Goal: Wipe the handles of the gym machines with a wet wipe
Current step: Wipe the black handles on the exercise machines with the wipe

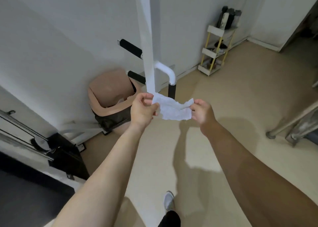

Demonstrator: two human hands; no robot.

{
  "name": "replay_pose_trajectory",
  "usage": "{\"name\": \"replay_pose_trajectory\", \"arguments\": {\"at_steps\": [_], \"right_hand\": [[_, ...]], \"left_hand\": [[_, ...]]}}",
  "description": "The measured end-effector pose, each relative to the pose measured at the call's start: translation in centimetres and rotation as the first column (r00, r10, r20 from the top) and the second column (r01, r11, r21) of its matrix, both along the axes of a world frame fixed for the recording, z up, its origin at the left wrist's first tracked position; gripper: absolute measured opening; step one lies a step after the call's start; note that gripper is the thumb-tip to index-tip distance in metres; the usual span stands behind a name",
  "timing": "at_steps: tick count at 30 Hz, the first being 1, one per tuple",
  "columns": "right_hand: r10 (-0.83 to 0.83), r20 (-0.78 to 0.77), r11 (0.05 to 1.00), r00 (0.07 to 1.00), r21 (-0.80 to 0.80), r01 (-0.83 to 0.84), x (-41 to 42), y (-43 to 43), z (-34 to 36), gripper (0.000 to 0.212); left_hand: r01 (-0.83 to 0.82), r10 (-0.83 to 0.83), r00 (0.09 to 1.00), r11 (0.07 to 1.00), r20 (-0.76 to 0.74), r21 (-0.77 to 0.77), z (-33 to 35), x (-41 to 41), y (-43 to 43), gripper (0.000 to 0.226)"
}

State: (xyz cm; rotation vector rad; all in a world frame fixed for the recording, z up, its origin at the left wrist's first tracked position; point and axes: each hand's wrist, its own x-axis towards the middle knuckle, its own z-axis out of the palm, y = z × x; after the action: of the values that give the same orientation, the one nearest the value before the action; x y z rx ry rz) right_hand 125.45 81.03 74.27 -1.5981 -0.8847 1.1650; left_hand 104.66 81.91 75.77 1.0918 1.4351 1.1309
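In front of the white post (148, 54), left hand (142, 110) and right hand (202, 112) pinch the wipe (173, 109) taut by opposite edges; thin, limp, light, probably best bunched around a padded handle (130, 48).

A tan lidded bin (110, 96) stands on the floor (240, 106), well apart from a tiered storage cart (216, 49).

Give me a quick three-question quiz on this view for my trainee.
1. True or false: the left hand and right hand both pinch the wet wipe.
2. What stands on the floor left of the white post? A) tan bin B) chair C) ladder
3. How many black foam handles show on the post's frame?
Key: 1 true; 2 A; 3 three.
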Motion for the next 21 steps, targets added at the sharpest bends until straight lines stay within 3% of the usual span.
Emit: {"name": "replay_pose_trajectory", "arguments": {"at_steps": [5,10,14,16,19,21], "right_hand": [[-0.014,0.017,1.000,1.000,-0.006,0.014,0.9,9.2,-1.6,0.016],[-0.009,0.052,0.999,0.999,0.053,0.006,0.8,14.5,-2.3,0.012],[0.156,-0.089,0.982,0.984,0.121,-0.145,-0.6,14.9,-2.2,0.015],[0.204,-0.156,0.971,0.967,0.155,-0.180,-1.0,13.8,-2.3,0.018],[0.261,-0.353,0.957,0.898,0.219,-0.192,-0.7,11.9,-2.7,0.036],[0.433,-0.288,0.884,0.854,0.321,-0.340,-0.1,11.0,-3.2,0.053]], "left_hand": [[-0.136,0.132,0.989,0.990,-0.069,-0.046,-3.5,3.2,6.9,0.030],[-0.256,0.256,0.965,0.967,-0.049,-0.004,-3.6,6.9,10.3,0.013],[-0.356,0.355,0.934,0.935,0.021,-0.002,-3.7,8.3,11.1,0.015],[-0.433,0.434,0.899,0.901,0.055,-0.031,-3.5,8.9,10.8,0.029],[-0.523,0.525,0.849,0.851,0.066,-0.044,-3.1,10.1,9.7,0.032],[-0.514,0.515,0.849,0.857,0.119,-0.043,-2.7,10.5,9.1,0.024]]}}
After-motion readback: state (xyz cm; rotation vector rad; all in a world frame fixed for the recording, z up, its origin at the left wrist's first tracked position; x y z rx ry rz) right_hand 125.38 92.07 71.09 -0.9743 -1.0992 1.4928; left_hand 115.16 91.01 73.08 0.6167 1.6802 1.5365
